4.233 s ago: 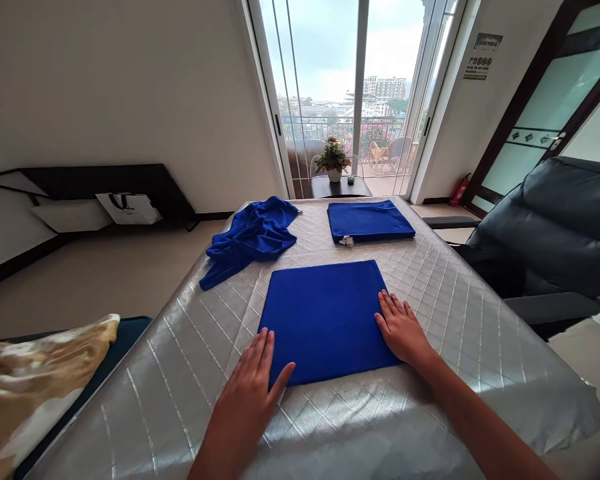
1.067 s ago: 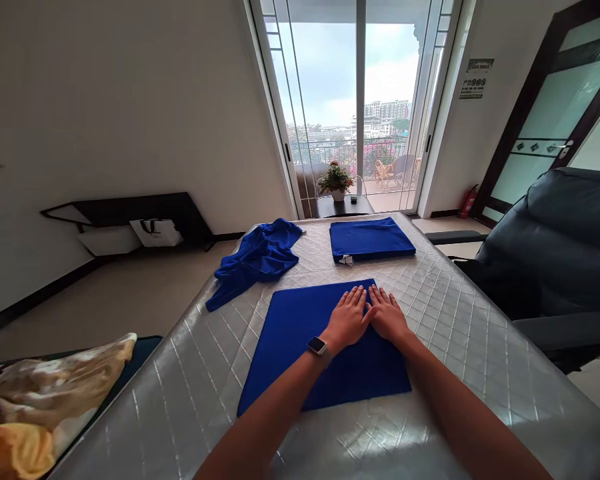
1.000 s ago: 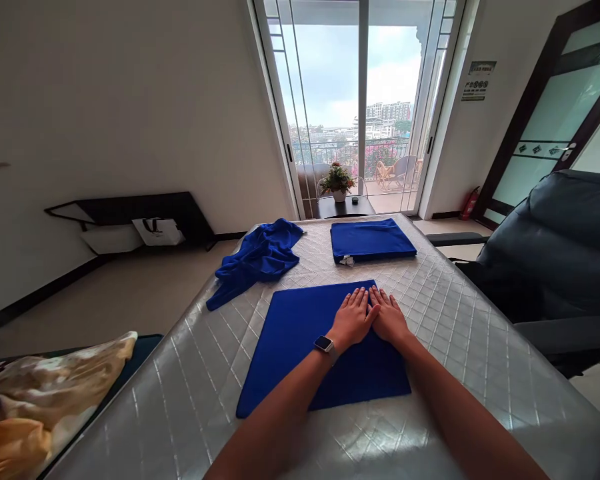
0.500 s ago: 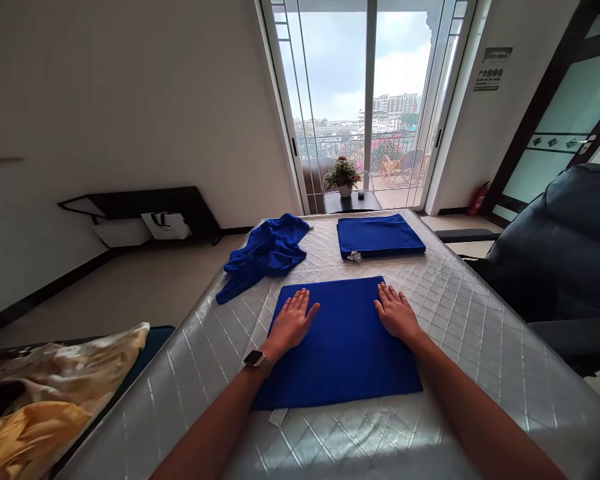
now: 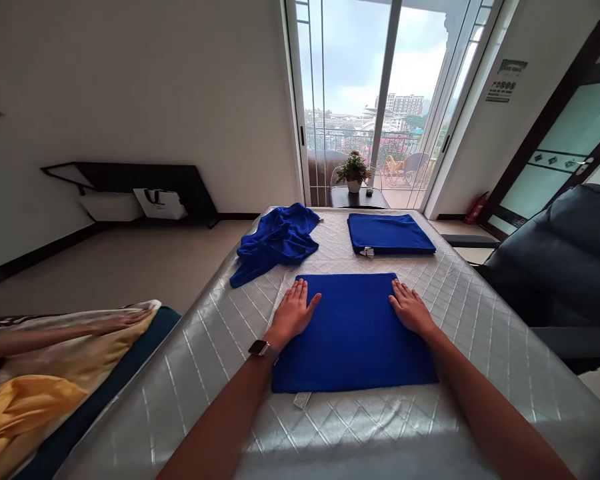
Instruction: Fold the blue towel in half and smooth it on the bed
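A blue cloth (image 5: pixel 355 340), folded into a flat rectangle, lies on a silvery quilted mattress (image 5: pixel 205 373). My left hand (image 5: pixel 291 310) rests flat along its left edge, fingers stretched out and thumb apart. On the opposite edge lies my right hand (image 5: pixel 410 308), also flat with its fingers extended. A small white label (image 5: pixel 303 400) pokes out under the near left side of the cloth. Farther back are a crumpled blue cloth (image 5: pixel 280 240) on the left and a neatly folded blue stack (image 5: pixel 391 233) on the right, with white tags at its front.
At the lower left, another person's arm (image 5: pixel 95 328) reaches over patterned and yellow fabric (image 5: pixel 30 407). A black armchair (image 5: pixel 565 267) stands at the right. Beyond the mattress, a potted plant (image 5: pixel 353 172) sits on a small table before the glass doors.
The view has shifted, moving the mattress and cloths slightly right in the picture. My hands stay flat on the cloth's sides. Another person's arm now shows at the lower left.
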